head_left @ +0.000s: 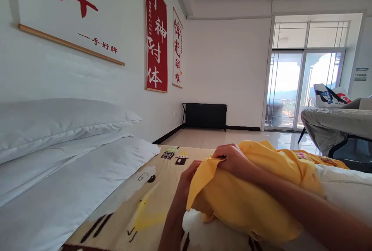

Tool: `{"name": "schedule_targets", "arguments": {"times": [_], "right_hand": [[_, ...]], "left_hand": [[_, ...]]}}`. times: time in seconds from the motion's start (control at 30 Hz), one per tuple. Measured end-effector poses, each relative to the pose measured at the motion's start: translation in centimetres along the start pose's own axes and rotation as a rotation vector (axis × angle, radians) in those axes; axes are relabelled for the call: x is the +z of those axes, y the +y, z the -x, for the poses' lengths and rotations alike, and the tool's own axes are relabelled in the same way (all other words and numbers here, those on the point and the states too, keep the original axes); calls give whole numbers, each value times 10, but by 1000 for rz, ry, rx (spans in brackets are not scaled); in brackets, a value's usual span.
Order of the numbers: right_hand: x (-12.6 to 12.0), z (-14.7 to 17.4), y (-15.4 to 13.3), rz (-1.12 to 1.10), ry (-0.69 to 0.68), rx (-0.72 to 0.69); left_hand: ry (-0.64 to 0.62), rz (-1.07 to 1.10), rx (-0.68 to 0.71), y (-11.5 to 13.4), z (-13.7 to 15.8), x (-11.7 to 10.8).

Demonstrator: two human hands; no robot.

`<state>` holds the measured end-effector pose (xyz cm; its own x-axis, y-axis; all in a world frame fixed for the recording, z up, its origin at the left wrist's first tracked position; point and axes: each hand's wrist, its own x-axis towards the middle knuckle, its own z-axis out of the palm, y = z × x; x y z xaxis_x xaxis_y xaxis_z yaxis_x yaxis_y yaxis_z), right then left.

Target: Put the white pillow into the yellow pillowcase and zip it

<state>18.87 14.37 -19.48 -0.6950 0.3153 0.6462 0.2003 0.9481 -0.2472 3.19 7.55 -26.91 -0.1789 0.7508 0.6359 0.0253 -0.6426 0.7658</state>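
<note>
Head camera view: a soft, plain yellow cloth (247, 204) lies bunched and puffed up on a beige plush blanket (171, 177) printed with sheep, a yellow chick and little dark houses. Both bare hands are at the cloth's near-left end, close together. The right hand (231, 158) rests on top, its fingers curled down and pinching the cloth's gathered edge; its forearm crosses over the yellow folds from the lower right. The left hand (192, 169) is just beside it, up against the cloth, with a loose yellow flap hanging across it. That flap hides most of the left fingers, so I cannot tell whether they pinch the fabric or only press against it.

At the right, the yellow cloth meets a smooth white padded fabric piece (345, 183), and an orange patterned cloth (322, 160) lies just behind. Smooth white pillows (95, 181) are piled on the left, beside the wall. Farther off, a low black rectangular panel on thin legs (205, 116) stands near the back wall, left of a sliding glass door (303, 88). A table under a grey plastic cover (343, 119) carries a printed white box (329, 96).
</note>
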Motion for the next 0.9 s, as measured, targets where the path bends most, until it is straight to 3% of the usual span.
{"name": "schedule_targets", "arguments": {"times": [0.07,0.2,0.3,0.47,0.57,0.73,0.9], "right_hand": [[3,1,0,35,-20,-40],[3,5,-5,118,-62,-146],[-2,7,-8,210,-53,-225],[-25,10,-11,551,-60,-302],[-53,19,-24,648,-76,-311],[-86,38,-53,623,31,-339],[-84,28,-30,688,35,-273]], "left_hand": [[-39,25,18,-1,0,6],[-1,53,45,-1,3,15],[3,101,43,0,4,10],[-13,230,73,3,2,-1],[14,245,86,18,9,11],[11,362,2,54,34,39],[31,260,49,37,25,18]]}}
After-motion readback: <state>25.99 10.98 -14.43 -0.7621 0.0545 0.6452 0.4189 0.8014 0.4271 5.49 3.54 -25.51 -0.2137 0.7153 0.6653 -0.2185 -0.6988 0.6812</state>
